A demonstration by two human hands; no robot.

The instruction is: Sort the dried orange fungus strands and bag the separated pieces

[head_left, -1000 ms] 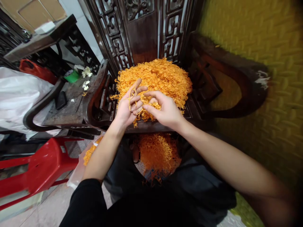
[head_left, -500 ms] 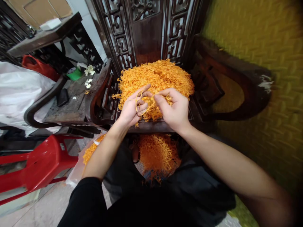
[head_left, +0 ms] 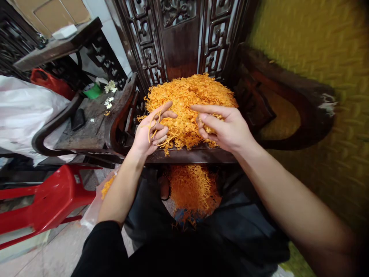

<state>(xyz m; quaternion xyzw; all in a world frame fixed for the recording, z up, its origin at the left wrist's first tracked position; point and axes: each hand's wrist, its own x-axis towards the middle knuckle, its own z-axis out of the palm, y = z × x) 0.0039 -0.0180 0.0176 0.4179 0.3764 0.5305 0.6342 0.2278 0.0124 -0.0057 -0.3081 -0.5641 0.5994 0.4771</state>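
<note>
A big heap of small, curly orange pieces lies on the dark wooden chair seat in front of me. At its left front, my left hand has thin orange strands looped among its curled lower fingers, with index and middle fingers reaching forward. My right hand, over the heap's right front, curls its lower fingers around a small bunch of orange pieces; its index finger points left. A gap separates the two hands. Below the seat, between my legs, hangs or lies a mass of longer orange strands.
Carved chair back rises behind the heap, and a curved armrest stands at right. On the left are another wooden seat with white flower-like pieces, a green container, a red plastic chair and a bag with orange pieces.
My hands have moved apart, the left one leftward and the right one rightward. The right fingertips have left the strands at the left hand. The view has shifted slightly.
</note>
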